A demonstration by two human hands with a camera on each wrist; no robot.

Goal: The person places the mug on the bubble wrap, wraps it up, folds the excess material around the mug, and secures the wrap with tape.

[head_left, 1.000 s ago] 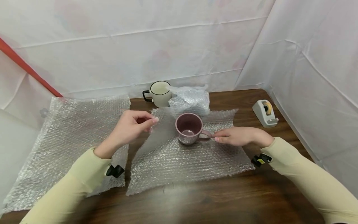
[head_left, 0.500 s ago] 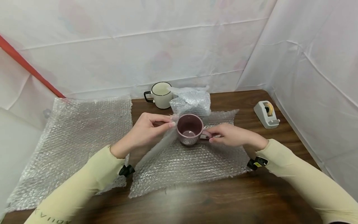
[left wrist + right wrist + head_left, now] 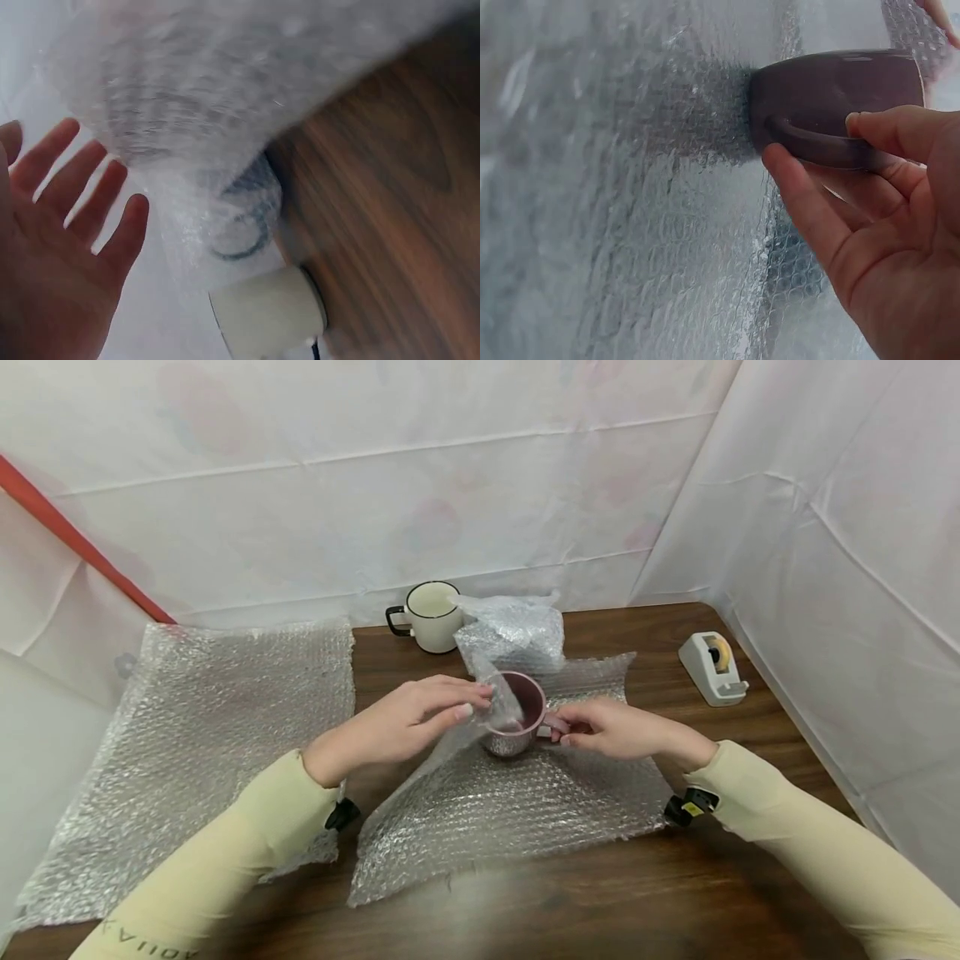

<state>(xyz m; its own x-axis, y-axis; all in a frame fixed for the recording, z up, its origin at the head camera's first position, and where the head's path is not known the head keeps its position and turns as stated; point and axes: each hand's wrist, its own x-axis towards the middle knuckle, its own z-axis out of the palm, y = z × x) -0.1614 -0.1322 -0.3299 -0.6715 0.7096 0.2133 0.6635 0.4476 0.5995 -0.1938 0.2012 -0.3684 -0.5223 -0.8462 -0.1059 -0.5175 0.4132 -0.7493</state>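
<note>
A mauve mug [image 3: 840, 94] stands upright on a bubble wrap sheet [image 3: 495, 810]. My right hand [image 3: 618, 727] pinches its handle [image 3: 821, 146] between thumb and fingers, as the right wrist view shows. On the other side, my left hand [image 3: 408, 722] lies against a raised corner of the same sheet, which folds over the mug's left rim and covers part of the opening. In the left wrist view the fingers [image 3: 94, 195] of that hand are spread and fairly straight, beside the lifted plastic.
Behind the mug are a cream mug [image 3: 435, 622] with a black handle and a bubble-wrapped bundle [image 3: 517, 627]. A second bubble wrap sheet [image 3: 225, 718] covers the table's left side. At the right stands a white tape dispenser [image 3: 711, 670]. Fabric walls [image 3: 450, 485] enclose the table.
My left hand has moved right, bringing the sheet's corner up and over the mug's rim, and its fingers have straightened. My right fingers have closed on the mug's handle.
</note>
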